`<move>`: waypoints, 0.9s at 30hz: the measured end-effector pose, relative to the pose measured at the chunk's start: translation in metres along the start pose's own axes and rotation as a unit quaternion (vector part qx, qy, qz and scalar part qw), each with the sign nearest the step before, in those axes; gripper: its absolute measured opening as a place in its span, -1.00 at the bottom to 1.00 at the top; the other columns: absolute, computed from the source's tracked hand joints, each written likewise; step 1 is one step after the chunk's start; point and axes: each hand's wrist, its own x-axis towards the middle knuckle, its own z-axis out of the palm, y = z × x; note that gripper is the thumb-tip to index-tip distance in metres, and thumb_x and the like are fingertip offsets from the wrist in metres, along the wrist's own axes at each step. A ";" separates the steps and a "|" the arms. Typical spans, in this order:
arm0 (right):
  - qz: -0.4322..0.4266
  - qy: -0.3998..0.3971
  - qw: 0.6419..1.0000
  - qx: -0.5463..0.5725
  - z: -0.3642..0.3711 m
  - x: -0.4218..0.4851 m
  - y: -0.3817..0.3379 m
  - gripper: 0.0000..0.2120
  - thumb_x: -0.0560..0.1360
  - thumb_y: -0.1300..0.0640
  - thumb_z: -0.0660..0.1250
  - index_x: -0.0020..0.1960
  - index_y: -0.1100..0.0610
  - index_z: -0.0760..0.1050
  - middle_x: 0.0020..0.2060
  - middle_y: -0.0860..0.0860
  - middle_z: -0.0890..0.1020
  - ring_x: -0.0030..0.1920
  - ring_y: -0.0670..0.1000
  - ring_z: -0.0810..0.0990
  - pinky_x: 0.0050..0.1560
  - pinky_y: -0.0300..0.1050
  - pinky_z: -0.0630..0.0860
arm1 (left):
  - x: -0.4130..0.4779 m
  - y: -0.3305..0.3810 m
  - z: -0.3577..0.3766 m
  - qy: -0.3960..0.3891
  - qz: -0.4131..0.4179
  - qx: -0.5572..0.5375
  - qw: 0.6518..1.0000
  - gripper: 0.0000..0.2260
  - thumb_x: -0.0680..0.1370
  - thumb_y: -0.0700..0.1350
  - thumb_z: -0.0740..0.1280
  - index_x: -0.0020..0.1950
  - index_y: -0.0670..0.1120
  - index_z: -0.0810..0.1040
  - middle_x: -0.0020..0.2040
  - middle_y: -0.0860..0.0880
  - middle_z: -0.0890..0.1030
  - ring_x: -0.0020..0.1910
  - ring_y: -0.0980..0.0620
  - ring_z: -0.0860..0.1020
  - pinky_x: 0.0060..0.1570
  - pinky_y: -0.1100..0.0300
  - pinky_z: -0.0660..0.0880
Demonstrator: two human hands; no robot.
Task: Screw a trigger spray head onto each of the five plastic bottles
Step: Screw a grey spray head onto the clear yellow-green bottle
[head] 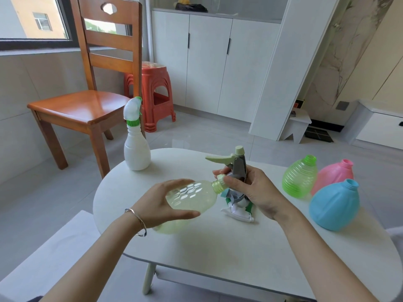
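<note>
Head view: left hand (pixel 161 205) fingers clamp yellow bottle (pixel 192 199), right hand (pixel 246 188) fingers pinch spray head (pixel 237 166) collar at the neck; tilted start risks cross-threading

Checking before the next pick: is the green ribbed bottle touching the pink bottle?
Cannot tell. In the head view, the green ribbed bottle overlaps the pink bottle lying behind it, so no gap shows, but the overlap hides whether they actually meet.
</note>
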 end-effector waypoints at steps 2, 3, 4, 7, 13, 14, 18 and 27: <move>-0.001 -0.007 1.000 0.005 -0.004 -0.002 -0.003 -0.89 0.47 0.23 0.34 -0.01 0.18 0.56 0.06 0.02 0.69 0.12 -0.04 0.64 0.07 -0.28 0.52 | 0.001 0.004 -0.003 -0.022 -0.014 -0.056 0.998 -0.47 0.15 0.32 0.45 0.09 0.31 0.48 0.03 0.39 0.60 0.07 0.39 0.52 0.03 0.54 0.37; -0.001 -0.011 1.000 0.010 -0.004 -0.002 -0.004 -0.89 0.47 0.24 0.33 -0.01 0.19 0.55 0.07 0.04 0.68 0.12 -0.03 0.64 0.06 -0.29 0.52 | 0.001 0.005 -0.004 -0.032 -0.019 -0.082 0.996 -0.51 0.16 0.30 0.45 0.06 0.32 0.48 0.03 0.39 0.59 0.06 0.36 0.54 0.00 0.56 0.37; -0.003 -0.012 1.000 0.013 -0.003 -0.002 -0.005 -0.89 0.47 0.24 0.33 0.00 0.19 0.55 0.08 0.05 0.68 0.11 -0.02 0.64 0.06 -0.28 0.52 | 0.002 0.005 -0.005 -0.038 -0.024 -0.097 0.994 -0.53 0.17 0.28 0.46 0.05 0.33 0.48 0.05 0.40 0.58 0.07 0.35 0.55 -0.01 0.56 0.38; -0.017 0.022 1.000 -0.001 0.005 -0.002 -0.002 -0.85 0.45 0.20 0.35 0.00 0.22 0.53 0.04 0.06 0.68 0.07 -0.06 0.65 0.08 -0.25 0.54 | 0.003 0.005 -0.008 -0.029 -0.028 -0.081 0.996 -0.48 0.14 0.31 0.46 0.07 0.34 0.46 0.05 0.39 0.59 0.08 0.39 0.52 0.04 0.55 0.36; -0.034 0.062 0.997 0.016 0.020 -0.001 0.001 -0.79 0.43 0.11 0.35 -0.03 0.25 0.49 0.05 0.12 0.67 0.04 -0.08 0.66 0.11 -0.22 0.54 | 0.002 0.008 -0.003 0.016 0.003 -0.044 0.999 -0.40 0.14 0.33 0.46 0.15 0.28 0.48 0.08 0.31 0.58 0.07 0.37 0.52 0.08 0.48 0.40; -0.037 0.063 0.997 0.021 0.021 0.000 0.000 -0.76 0.45 0.13 0.33 -0.01 0.30 0.48 0.08 0.16 0.65 0.03 -0.11 0.66 0.10 -0.22 0.54 | 0.003 0.007 -0.001 0.014 -0.006 -0.068 0.998 -0.40 0.14 0.32 0.46 0.16 0.24 0.50 0.07 0.29 0.60 0.06 0.35 0.54 0.09 0.44 0.42; -0.024 0.039 0.999 0.002 0.018 0.001 0.002 -0.70 0.48 0.16 0.33 0.09 0.38 0.48 0.15 0.14 0.63 0.11 -0.11 0.63 0.21 -0.07 0.49 | 0.006 0.004 0.000 -0.044 -0.043 -0.179 0.982 -0.43 0.12 0.34 0.48 0.08 0.20 0.57 -0.03 0.17 0.68 -0.05 0.24 0.61 0.02 0.30 0.50; 0.014 0.014 0.998 -0.063 0.003 -0.001 0.001 -0.73 0.40 0.28 0.43 0.10 0.24 0.57 0.02 0.06 0.69 0.04 -0.10 0.65 0.10 -0.24 0.54 | 0.007 0.001 0.001 -0.127 -0.085 -0.271 0.950 -0.31 0.11 0.38 0.47 0.11 0.02 0.60 0.02 -0.11 0.67 -0.08 0.07 0.62 0.06 0.12 0.53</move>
